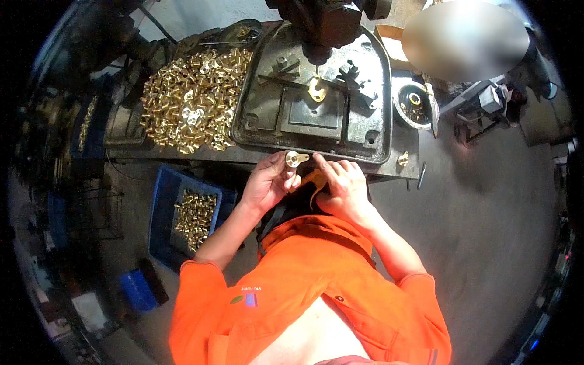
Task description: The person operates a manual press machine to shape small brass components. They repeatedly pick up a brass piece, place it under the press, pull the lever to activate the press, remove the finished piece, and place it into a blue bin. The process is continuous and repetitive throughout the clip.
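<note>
Left hand (266, 184) pinched a brass flanged fitting (295, 159) near the drill-press table (258, 117); grip of right hand (345, 190) could not be determined. Fitting was judged stiff, possibly slippery, best held by its barrel.

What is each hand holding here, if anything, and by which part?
The left hand holds a brass part by its body, just below the exposed round face with its side tab. Whether the right hand grips anything cannot be told.

Glossy, smooth metal fitting (294, 159)
</note>
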Demonstrator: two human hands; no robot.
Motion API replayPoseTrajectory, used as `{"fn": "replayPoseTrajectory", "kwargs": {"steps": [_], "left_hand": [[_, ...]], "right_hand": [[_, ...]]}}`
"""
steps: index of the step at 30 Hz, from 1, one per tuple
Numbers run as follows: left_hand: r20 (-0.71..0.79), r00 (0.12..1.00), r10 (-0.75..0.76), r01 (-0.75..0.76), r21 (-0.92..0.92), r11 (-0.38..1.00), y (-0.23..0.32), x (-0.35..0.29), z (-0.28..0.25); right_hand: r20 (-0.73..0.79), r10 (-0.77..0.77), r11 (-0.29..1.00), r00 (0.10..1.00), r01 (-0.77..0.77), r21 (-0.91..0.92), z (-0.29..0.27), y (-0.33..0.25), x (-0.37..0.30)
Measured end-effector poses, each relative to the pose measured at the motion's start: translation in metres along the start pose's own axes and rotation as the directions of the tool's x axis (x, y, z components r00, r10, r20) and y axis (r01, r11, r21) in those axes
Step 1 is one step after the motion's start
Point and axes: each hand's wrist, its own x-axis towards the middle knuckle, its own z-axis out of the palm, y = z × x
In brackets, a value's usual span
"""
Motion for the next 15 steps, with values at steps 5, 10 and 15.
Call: {"fn": "replayPoseTrajectory", "kwargs": {"steps": [5,10,15], "left_hand": [[-0.08,0.997,0.006,0.0,0.07,0.998,0.003,0.0,0.005],[-0.048,0.997,0.054,-0.051,0.057,0.997,0.01,0.01,0.004],[-0.049,0.98,0.192,-0.061,0.847,0.529,0.045,0.048,0.023]], "right_hand": [[-0.05,-0.012,0.997,0.999,0.016,0.081,-0.01,-0.006,0.006],[0.044,0.088,0.994,0.995,-0.091,0.06,-0.005,0.002,0.0],[0.071,0.078,0.985,0.994,-0.087,0.146,-0.015,0.014,-0.01]]}}
